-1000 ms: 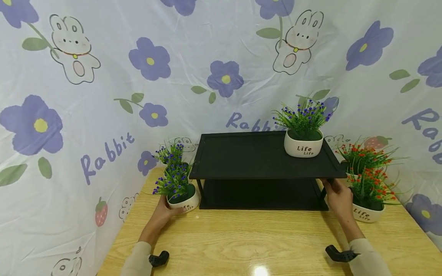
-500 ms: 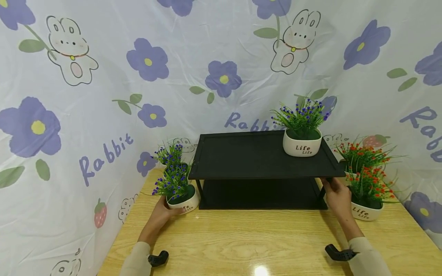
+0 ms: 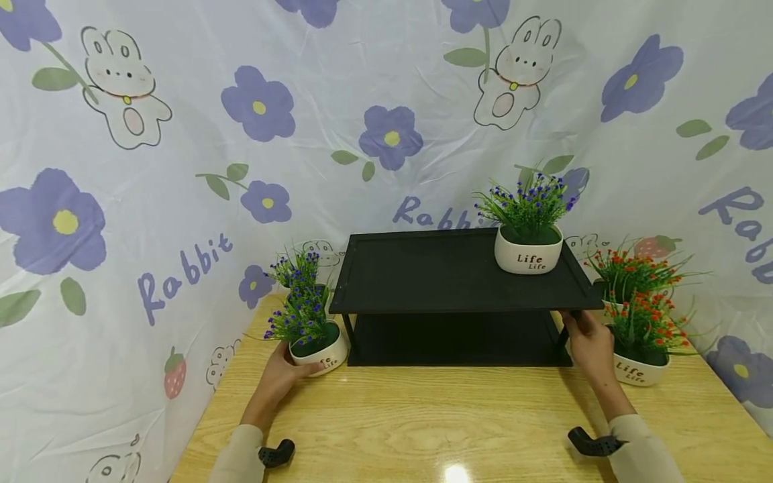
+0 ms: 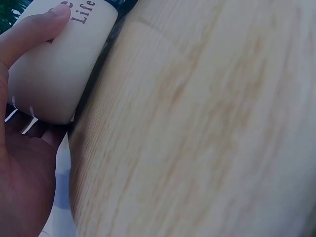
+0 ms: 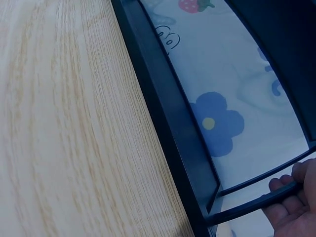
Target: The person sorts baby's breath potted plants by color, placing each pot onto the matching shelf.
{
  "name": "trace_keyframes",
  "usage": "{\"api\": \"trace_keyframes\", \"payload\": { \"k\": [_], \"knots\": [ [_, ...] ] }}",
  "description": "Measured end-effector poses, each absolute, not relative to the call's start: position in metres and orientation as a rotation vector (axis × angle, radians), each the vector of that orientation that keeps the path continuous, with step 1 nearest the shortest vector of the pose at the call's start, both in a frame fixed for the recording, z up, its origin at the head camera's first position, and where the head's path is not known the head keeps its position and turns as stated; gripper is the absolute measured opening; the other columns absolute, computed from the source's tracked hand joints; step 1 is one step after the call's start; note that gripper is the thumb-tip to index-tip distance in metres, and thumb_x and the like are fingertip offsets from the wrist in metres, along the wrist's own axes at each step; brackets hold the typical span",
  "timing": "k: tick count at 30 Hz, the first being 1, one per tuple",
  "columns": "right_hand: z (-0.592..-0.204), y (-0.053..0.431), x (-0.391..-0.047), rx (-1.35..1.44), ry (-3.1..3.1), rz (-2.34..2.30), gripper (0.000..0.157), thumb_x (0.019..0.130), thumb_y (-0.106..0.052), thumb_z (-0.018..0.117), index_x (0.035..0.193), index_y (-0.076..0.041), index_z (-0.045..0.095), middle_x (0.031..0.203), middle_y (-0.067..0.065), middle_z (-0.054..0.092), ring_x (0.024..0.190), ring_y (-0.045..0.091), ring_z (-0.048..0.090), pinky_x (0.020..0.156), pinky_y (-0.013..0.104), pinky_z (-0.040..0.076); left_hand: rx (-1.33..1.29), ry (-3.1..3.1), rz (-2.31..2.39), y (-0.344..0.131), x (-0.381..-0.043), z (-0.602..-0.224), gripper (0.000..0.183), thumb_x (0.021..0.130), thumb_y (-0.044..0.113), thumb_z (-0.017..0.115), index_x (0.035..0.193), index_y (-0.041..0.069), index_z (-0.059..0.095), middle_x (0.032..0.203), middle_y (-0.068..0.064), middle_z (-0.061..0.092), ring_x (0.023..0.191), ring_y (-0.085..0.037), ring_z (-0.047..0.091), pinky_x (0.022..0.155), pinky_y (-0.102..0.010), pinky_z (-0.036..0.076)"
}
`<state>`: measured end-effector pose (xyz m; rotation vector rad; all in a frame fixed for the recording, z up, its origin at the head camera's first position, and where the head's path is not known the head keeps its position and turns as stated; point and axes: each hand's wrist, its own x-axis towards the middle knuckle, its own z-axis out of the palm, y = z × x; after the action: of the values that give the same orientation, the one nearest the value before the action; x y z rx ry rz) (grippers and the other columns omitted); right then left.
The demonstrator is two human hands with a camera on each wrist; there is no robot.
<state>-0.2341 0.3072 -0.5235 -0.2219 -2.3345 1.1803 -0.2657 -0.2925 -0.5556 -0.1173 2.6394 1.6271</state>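
Observation:
A two-tier black shelf [image 3: 417, 275] stands on the wooden table. At its left front corner my left hand [image 3: 281, 376] grips a white "Life" flowerpot [image 3: 320, 357] of blue-purple artificial flowers, thumb across the front and the other fingers behind, as the left wrist view shows too. My right hand [image 3: 593, 345] holds the shelf's right front post [image 5: 256, 202], fingers curled round it just under the top board. Another white pot [image 3: 529, 251] with blue-purple flowers sits on the right part of the top board.
Behind the held pot stands another blue-purple plant [image 3: 298, 272], partly hidden. Right of the shelf, close beside my right hand, are two pots of red flowers, a front one [image 3: 643, 365] and a rear one [image 3: 631, 268]. A printed white cloth [image 3: 338, 67] hangs behind the table.
The pot in my left hand has shifted very slightly left, its flowers with it. My right hand keeps its hold on the post, and the shelf stays in place.

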Motion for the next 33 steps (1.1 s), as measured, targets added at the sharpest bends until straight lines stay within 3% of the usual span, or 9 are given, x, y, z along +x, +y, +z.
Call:
{"api": "trace_keyframes", "payload": {
  "k": [7, 11, 14, 19, 25, 33],
  "knots": [
    [-0.525, 0.307, -0.234, -0.243, -2.338, 1.185, 0.041, 0.103, -0.039, 0.047, 0.135, -0.017, 0.061, 0.124, 0.015, 0.068, 0.088, -0.027, 0.041, 0.087, 0.053, 0.052, -0.091, 2.647, 1.640, -0.293, -0.266, -0.554, 0.119, 0.064, 0.043, 0.092, 0.155, 0.015, 0.020, 0.149, -0.014, 0.041, 0.133, -0.032, 0.047, 0.109, -0.051, 0.041],
    [-0.525, 0.308, -0.234, -0.255, -2.348, 1.171, 0.040, 0.103, -0.039, 0.048, 0.135, -0.018, 0.062, 0.122, 0.014, 0.069, 0.086, -0.027, 0.042, 0.078, 0.028, 0.053, -0.081, 2.643, 1.633, -0.292, -0.264, -0.549, 0.116, 0.065, 0.041, 0.092, 0.155, 0.015, 0.022, 0.148, -0.013, 0.043, 0.131, -0.031, 0.049, 0.108, -0.049, 0.042],
    [-0.524, 0.308, -0.234, -0.253, -2.354, 1.157, 0.040, 0.103, -0.039, 0.048, 0.134, -0.018, 0.062, 0.122, 0.013, 0.069, 0.086, -0.027, 0.043, 0.071, 0.013, 0.043, -0.095, 2.640, 1.631, -0.292, -0.264, -0.546, 0.111, 0.065, 0.041, 0.091, 0.152, 0.014, 0.027, 0.145, -0.011, 0.047, 0.128, -0.028, 0.051, 0.108, -0.046, 0.042],
    [-0.525, 0.308, -0.234, -0.248, -2.353, 1.157, 0.040, 0.103, -0.038, 0.048, 0.134, -0.017, 0.062, 0.122, 0.014, 0.069, 0.086, -0.026, 0.044, 0.071, 0.013, 0.044, -0.145, 2.640, 1.592, -0.298, -0.263, -0.539, 0.105, 0.066, 0.045, 0.090, 0.148, 0.010, 0.034, 0.139, -0.013, 0.053, 0.121, -0.028, 0.055, 0.102, -0.040, 0.046],
    [-0.524, 0.307, -0.233, -0.234, -2.338, 1.144, 0.038, 0.103, -0.035, 0.049, 0.132, -0.015, 0.063, 0.119, 0.016, 0.070, 0.086, -0.020, 0.048, 0.076, 0.029, 0.053, -0.099, 2.709, 1.544, -0.305, -0.262, -0.529, 0.102, 0.070, 0.046, 0.087, 0.149, 0.011, 0.034, 0.137, -0.014, 0.054, 0.119, -0.029, 0.056, 0.100, -0.043, 0.048],
    [-0.523, 0.307, -0.233, -0.214, -2.321, 1.159, 0.037, 0.103, -0.034, 0.051, 0.132, -0.015, 0.064, 0.117, 0.017, 0.070, 0.083, -0.023, 0.047, 0.068, 0.008, 0.042, -0.065, 2.714, 1.588, -0.312, -0.262, -0.515, 0.096, 0.073, 0.043, 0.086, 0.148, 0.012, 0.035, 0.136, -0.014, 0.055, 0.120, -0.029, 0.057, 0.097, -0.038, 0.051]
  ]
}}
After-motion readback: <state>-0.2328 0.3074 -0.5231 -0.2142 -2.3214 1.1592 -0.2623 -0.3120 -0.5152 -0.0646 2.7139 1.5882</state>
